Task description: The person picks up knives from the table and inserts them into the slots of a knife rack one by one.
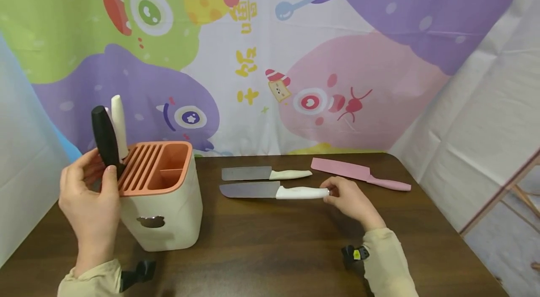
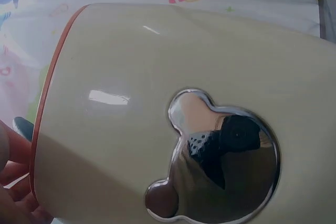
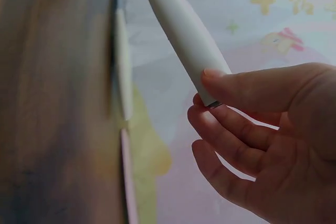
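At the left, my left hand is at the near left corner of the knife block. It holds the low end of a black-handled knife that leans in the slots, thumb in front and fingers partly hidden behind. In the left wrist view the fingers show beside the orange rim. My right hand pinches the butt of a white-handled knife between thumb and fingers; its blade points left. In the right wrist view the white handle rises from the thumb tip.
Behind the held knife lies a cream-handled cleaver. A pink knife lies further right, near the back edge of the brown table. Another white handle stands in the block. A printed cartoon curtain hangs behind the table.
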`<action>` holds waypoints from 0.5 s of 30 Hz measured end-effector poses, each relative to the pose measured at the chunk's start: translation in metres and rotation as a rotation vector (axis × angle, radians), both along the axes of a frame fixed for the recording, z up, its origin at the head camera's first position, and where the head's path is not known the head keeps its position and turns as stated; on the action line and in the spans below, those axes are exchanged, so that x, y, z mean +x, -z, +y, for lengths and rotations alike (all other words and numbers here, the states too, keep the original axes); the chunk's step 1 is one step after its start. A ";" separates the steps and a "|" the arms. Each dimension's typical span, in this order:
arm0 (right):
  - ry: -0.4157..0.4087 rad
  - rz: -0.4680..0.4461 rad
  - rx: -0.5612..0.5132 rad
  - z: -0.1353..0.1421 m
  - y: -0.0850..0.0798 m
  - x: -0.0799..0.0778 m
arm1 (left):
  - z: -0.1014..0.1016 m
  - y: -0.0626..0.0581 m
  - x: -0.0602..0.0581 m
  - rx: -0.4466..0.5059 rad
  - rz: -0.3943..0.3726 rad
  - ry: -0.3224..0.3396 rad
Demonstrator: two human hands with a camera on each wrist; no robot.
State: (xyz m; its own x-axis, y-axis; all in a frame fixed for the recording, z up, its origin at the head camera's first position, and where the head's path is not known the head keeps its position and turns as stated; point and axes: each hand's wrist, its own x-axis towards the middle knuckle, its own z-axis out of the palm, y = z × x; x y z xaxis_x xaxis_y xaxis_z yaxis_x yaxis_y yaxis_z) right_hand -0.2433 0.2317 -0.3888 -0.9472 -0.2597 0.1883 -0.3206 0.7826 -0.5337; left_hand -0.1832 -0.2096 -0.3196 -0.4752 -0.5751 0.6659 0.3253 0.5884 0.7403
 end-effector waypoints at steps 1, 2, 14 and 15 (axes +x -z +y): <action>-0.005 0.010 -0.004 -0.001 -0.002 0.001 | 0.000 0.000 0.000 0.006 0.003 -0.002; -0.012 0.022 -0.008 -0.002 -0.005 0.003 | 0.000 0.001 0.000 0.014 0.005 -0.004; -0.072 0.117 -0.117 -0.017 -0.025 0.012 | 0.005 -0.004 0.010 0.033 0.062 -0.005; -0.082 0.117 -0.132 -0.019 -0.026 0.013 | 0.005 -0.005 0.010 0.033 0.062 -0.001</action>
State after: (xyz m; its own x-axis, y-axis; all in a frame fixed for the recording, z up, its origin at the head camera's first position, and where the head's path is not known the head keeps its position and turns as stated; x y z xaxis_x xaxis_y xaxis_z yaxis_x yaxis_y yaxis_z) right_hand -0.2306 0.2131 -0.3627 -0.8937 -0.3004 0.3333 -0.4459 0.6769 -0.5856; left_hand -0.1730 -0.2048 -0.3149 -0.4331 -0.5981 0.6743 0.3701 0.5641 0.7381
